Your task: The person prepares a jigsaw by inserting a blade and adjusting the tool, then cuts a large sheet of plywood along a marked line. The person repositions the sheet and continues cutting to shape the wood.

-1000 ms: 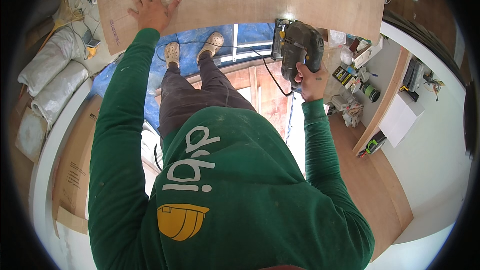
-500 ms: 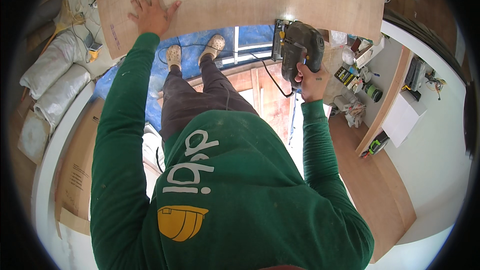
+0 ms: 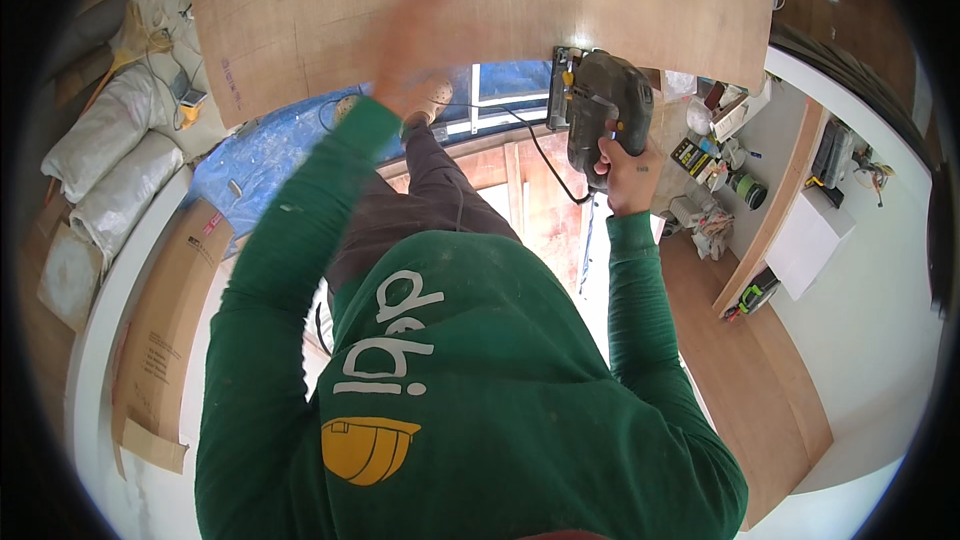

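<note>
My right hand (image 3: 630, 175) is wrapped round the handle of a dark jigsaw (image 3: 612, 105). The saw's flat base sits at the near edge of a large plywood sheet (image 3: 330, 10), and its black cord trails from the rear of the handle toward the left. My left hand (image 3: 415, 45) is over the sheet's near edge, left of the saw, and smeared by motion. Its fingers cannot be made out, and I cannot tell whether it touches the wood. The blade is hidden from view.
A blue sheet (image 3: 270, 155) covers the floor beneath the plywood. White wrapped bundles (image 3: 125, 155) and a long cardboard piece (image 3: 165, 340) lie at left. On the right, a wooden shelf unit (image 3: 775, 210) stands near tape, boxes and small tools. My feet are below the board's edge.
My left hand has lifted from its flat, spread position on the plywood and swung right, toward the saw. The jigsaw has shifted only slightly, still in my right hand.
</note>
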Available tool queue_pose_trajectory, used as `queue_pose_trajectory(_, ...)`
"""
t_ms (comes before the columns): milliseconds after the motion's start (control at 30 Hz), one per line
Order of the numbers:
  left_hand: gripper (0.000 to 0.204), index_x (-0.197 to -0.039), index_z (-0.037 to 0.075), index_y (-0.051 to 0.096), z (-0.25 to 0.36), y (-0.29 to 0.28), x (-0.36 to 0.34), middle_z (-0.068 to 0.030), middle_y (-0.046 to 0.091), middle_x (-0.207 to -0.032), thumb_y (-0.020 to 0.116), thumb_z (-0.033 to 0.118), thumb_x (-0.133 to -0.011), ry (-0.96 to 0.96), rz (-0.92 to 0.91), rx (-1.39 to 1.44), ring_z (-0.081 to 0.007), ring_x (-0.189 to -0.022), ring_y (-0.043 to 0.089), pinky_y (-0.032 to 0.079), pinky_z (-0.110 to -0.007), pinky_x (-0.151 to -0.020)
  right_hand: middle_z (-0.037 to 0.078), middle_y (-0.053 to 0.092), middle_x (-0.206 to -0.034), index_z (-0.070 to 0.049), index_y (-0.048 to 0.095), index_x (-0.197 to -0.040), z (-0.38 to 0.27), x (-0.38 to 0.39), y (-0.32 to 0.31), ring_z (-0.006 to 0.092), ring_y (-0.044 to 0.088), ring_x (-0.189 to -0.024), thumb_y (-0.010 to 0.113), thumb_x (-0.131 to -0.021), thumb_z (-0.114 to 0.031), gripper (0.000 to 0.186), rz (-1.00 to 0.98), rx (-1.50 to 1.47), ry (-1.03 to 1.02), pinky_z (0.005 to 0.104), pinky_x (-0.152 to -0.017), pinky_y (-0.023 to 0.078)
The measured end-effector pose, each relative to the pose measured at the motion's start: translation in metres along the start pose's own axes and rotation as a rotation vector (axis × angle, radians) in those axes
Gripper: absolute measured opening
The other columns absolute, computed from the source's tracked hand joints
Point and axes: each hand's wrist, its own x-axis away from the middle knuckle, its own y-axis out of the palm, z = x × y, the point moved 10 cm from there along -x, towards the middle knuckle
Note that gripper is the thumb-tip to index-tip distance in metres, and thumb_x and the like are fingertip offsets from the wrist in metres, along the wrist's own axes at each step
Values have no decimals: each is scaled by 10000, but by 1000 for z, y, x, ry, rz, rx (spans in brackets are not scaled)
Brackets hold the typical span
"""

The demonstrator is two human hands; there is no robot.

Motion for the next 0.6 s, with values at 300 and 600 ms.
queue_pose_trajectory(300,321,-836,140,774,193,182,-18,-41,742,-1022,643,406,-960,335,-477,75,-232,-1079,645,373,-476,-1141,98,697,-743,90,657,-955,-6,-3,-6,149,652,-610,734,-856,-100,227,13,106,-174,311,-530,516)
queue_pose_trajectory(600,302,-610,133,681,183,181,-23,-44,672,-663,664,278,-875,308,-406,143,-235,-779,606,439,-391,-849,72,718,-772,60,705,-878,-27,10,-1,133,687,-694,724,-829,-49,120,5,224,-293,284,-617,533)
